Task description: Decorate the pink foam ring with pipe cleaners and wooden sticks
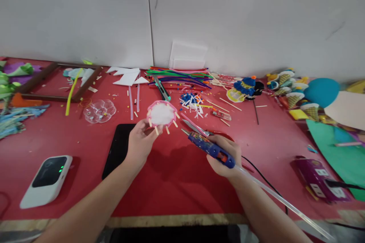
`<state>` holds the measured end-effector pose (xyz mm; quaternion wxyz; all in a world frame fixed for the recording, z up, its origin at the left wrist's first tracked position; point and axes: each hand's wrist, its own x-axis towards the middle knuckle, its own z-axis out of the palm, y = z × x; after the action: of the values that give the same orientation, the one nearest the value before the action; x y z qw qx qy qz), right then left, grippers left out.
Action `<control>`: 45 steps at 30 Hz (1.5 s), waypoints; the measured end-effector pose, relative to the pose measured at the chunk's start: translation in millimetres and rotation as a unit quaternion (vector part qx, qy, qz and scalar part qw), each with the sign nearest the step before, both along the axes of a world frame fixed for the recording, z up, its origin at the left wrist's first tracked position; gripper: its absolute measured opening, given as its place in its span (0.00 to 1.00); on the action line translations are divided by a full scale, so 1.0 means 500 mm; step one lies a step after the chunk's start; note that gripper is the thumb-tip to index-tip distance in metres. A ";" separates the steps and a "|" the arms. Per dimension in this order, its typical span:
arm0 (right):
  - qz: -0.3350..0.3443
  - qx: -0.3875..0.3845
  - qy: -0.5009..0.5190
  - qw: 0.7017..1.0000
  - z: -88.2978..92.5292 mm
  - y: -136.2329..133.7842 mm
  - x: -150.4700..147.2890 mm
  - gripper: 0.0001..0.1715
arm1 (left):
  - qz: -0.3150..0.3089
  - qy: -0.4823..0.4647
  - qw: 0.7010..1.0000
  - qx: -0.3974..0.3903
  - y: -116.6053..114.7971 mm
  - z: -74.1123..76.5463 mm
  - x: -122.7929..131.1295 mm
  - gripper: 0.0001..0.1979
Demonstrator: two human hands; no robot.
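My left hand (142, 138) pinches the lower left edge of a round white craft piece (162, 114) with a pink rim and short wooden sticks poking out around it. In my right hand (225, 155) is a blue glue gun (209, 147), its metal nozzle pointing up and left toward the craft piece but apart from it. A long clear glue stick (281, 199) trails from the gun's back end. Red-handled scissors (196, 129) lie on the table behind the gun, partly hidden by it, with a pink pipe cleaner (191, 122) beside them.
Across the back of the red table (182, 190) lie colourful pipe cleaners (179, 76), a box cutter (161, 88) and cut bits (191, 100). A black phone (118, 148) and white device (47, 180) sit left. A purple power strip (319, 178) and green sheet (336, 155) are right.
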<state>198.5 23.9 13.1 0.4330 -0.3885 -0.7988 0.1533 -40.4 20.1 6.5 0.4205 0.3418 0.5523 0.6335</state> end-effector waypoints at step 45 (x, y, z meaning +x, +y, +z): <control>0.006 0.027 -0.087 0.996 -0.019 -0.011 -0.025 0.10 | -0.027 0.131 0.991 0.007 -0.046 0.019 0.015 0.10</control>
<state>185.9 18.2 3.7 0.3711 -0.3833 -0.8400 0.0995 -33.0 -3.1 16.1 0.3592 0.4392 0.5888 0.5757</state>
